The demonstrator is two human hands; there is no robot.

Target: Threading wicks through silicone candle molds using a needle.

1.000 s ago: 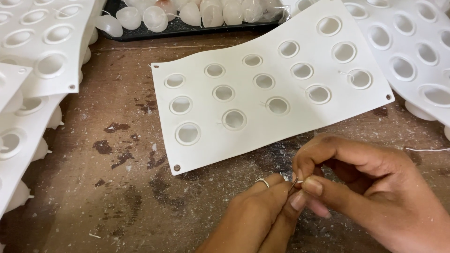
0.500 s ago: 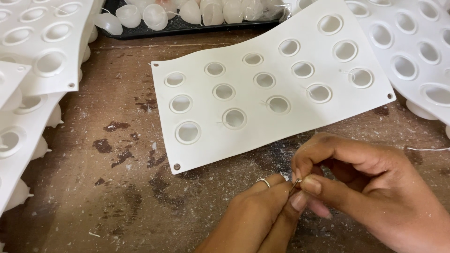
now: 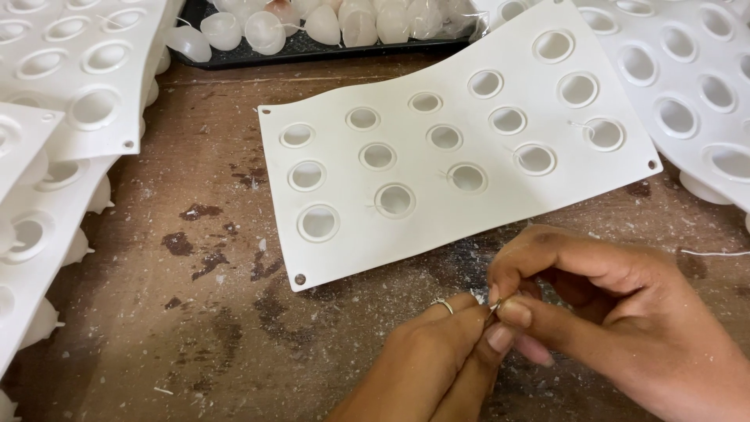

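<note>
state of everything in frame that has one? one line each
left hand: fingertips pinched together with the right hand's, ring on one finger
right hand: fingers pinching a tiny item, too small to identify
white mould sheet: flat on the wooden table, cavities look empty, thin strands in a few
mould stacks at left: piled, overlapping
mould sheets at right: overlapping, edge over the middle sheet
black tray: holds whitish rounded pieces

A white mould sheet [image 3: 437, 203] with round cavities lies centre on the stained wooden table [image 3: 195, 312], stacked white moulds [image 3: 55, 117] at nine o'clock, a black tray [image 3: 312, 48] of pale domes at twelve.
</note>
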